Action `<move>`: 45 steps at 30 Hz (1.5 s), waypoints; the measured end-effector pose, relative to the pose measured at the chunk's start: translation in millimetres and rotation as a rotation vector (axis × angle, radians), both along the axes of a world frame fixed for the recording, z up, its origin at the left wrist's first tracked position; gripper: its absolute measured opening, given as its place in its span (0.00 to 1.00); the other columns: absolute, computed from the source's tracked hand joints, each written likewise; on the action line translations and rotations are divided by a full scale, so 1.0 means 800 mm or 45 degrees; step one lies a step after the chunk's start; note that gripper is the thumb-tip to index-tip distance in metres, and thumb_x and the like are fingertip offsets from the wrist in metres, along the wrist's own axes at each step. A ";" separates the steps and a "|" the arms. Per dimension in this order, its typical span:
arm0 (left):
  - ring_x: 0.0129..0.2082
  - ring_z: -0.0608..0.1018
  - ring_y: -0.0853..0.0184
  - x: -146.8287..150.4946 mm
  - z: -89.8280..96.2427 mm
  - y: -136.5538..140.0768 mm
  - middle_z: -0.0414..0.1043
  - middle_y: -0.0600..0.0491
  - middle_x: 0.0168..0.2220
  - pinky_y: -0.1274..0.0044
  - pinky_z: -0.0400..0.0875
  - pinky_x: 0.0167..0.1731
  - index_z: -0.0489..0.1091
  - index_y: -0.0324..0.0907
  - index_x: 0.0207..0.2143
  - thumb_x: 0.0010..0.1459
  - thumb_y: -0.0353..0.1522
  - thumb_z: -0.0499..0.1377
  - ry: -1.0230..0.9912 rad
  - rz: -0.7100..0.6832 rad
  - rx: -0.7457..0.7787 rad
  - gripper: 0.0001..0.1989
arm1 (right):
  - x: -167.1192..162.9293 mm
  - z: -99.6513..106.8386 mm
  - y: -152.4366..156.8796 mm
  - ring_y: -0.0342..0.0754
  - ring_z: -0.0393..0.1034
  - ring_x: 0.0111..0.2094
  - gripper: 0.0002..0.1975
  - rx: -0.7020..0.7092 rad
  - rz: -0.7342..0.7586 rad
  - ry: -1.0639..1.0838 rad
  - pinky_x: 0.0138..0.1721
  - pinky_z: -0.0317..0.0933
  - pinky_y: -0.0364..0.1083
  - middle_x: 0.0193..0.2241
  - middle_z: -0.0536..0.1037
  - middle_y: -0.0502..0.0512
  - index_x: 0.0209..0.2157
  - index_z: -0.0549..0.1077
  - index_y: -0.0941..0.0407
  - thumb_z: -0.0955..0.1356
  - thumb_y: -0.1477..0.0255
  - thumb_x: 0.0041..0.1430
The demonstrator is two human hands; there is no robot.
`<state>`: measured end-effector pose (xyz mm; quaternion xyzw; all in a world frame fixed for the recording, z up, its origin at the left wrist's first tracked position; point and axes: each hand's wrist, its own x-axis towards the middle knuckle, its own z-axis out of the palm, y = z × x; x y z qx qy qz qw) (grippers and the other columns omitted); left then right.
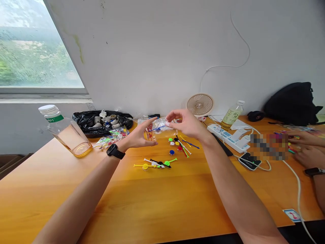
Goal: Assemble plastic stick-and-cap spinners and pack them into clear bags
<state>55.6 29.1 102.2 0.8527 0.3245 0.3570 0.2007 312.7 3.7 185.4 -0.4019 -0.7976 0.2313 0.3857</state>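
A clear plastic bag [165,135] lies toward the back of the table, with blue and red plastic pieces in or behind it. My right hand [186,123] reaches over it, thumb and fingertips closed on its upper part. On the bag's left side, my left hand [139,135] has thumb and fingers spread apart around the red piece [150,136]. Nearer to me lies a row of assembled arrow spinners, among them a yellow spinner [145,166] and a green spinner [167,163]. Loose arrows [190,144] and round bases, such as a blue base [172,152], lie just beyond.
Filled small bags [113,138] and a black bag of parts [101,122] sit left, near a large bottle [69,134]. Rightward are a fan [200,105], a power strip [230,138], cables and a smaller bottle [232,115]. Another person's hands [308,154] work at far right.
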 end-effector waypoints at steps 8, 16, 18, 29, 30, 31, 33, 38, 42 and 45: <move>0.50 0.76 0.53 -0.008 -0.006 0.003 0.71 0.43 0.54 0.63 0.71 0.52 0.46 0.49 0.77 0.48 0.44 0.76 0.196 -0.050 -0.018 0.61 | 0.010 -0.001 0.003 0.49 0.78 0.41 0.13 -0.091 0.163 0.004 0.43 0.73 0.48 0.43 0.82 0.55 0.46 0.80 0.53 0.72 0.75 0.59; 0.46 0.80 0.58 0.001 -0.009 0.003 0.79 0.48 0.46 0.66 0.73 0.51 0.72 0.45 0.61 0.50 0.45 0.76 0.029 -0.174 -0.367 0.38 | -0.011 -0.006 -0.001 0.46 0.79 0.41 0.13 0.165 0.205 0.237 0.48 0.75 0.49 0.53 0.73 0.55 0.47 0.78 0.51 0.69 0.77 0.63; 0.52 0.80 0.55 0.010 -0.013 0.001 0.79 0.45 0.52 0.64 0.72 0.56 0.77 0.45 0.54 0.49 0.44 0.77 -0.039 -0.276 -0.464 0.31 | -0.018 -0.008 -0.004 0.46 0.78 0.42 0.12 0.158 0.229 0.252 0.48 0.74 0.48 0.53 0.72 0.55 0.48 0.76 0.51 0.68 0.76 0.63; 0.52 0.83 0.52 -0.007 -0.042 0.014 0.83 0.41 0.49 0.61 0.76 0.57 0.80 0.39 0.48 0.57 0.47 0.72 -0.381 -0.168 -0.862 0.24 | -0.027 0.001 -0.018 0.52 0.72 0.43 0.05 0.354 -0.067 -0.063 0.46 0.66 0.50 0.43 0.79 0.57 0.42 0.75 0.55 0.68 0.71 0.66; 0.53 0.82 0.52 -0.011 -0.046 0.017 0.82 0.41 0.51 0.61 0.75 0.58 0.80 0.39 0.48 0.57 0.47 0.71 -0.381 -0.161 -0.856 0.24 | -0.028 0.000 -0.021 0.50 0.72 0.39 0.05 0.273 0.016 -0.150 0.42 0.65 0.48 0.39 0.79 0.55 0.39 0.76 0.55 0.68 0.71 0.66; 0.54 0.82 0.53 -0.014 -0.049 0.019 0.82 0.42 0.52 0.61 0.74 0.58 0.80 0.39 0.48 0.57 0.47 0.71 -0.369 -0.167 -0.850 0.24 | -0.029 -0.002 -0.023 0.48 0.72 0.35 0.05 0.167 0.122 -0.258 0.37 0.63 0.46 0.35 0.80 0.54 0.37 0.76 0.55 0.68 0.70 0.66; 0.53 0.82 0.54 -0.015 -0.058 0.022 0.82 0.43 0.51 0.62 0.74 0.58 0.80 0.40 0.48 0.57 0.47 0.71 -0.340 -0.195 -0.826 0.24 | -0.032 -0.014 -0.024 0.45 0.71 0.30 0.05 -0.074 0.341 -0.503 0.31 0.59 0.44 0.31 0.79 0.51 0.34 0.77 0.55 0.69 0.71 0.64; 0.44 0.83 0.57 -0.010 -0.072 0.029 0.83 0.44 0.44 0.67 0.77 0.48 0.79 0.37 0.42 0.54 0.46 0.73 -0.324 -0.123 -0.669 0.23 | -0.052 -0.060 -0.014 0.46 0.70 0.30 0.03 -0.311 0.517 -0.865 0.27 0.55 0.44 0.32 0.80 0.51 0.32 0.76 0.55 0.74 0.73 0.55; 0.40 0.83 0.59 -0.016 -0.068 0.035 0.83 0.46 0.40 0.71 0.76 0.44 0.80 0.38 0.39 0.58 0.48 0.70 -0.261 -0.092 -0.558 0.21 | -0.064 -0.068 -0.006 0.49 0.72 0.36 0.03 -0.069 0.394 -0.651 0.36 0.62 0.46 0.34 0.79 0.53 0.33 0.75 0.55 0.70 0.74 0.62; 0.36 0.82 0.61 -0.020 -0.063 0.036 0.84 0.47 0.37 0.73 0.74 0.39 0.82 0.38 0.38 0.59 0.49 0.68 -0.231 -0.053 -0.520 0.21 | -0.065 -0.059 -0.002 0.58 0.68 0.55 0.03 0.385 0.047 -0.365 0.56 0.62 0.54 0.49 0.78 0.59 0.40 0.77 0.54 0.71 0.72 0.64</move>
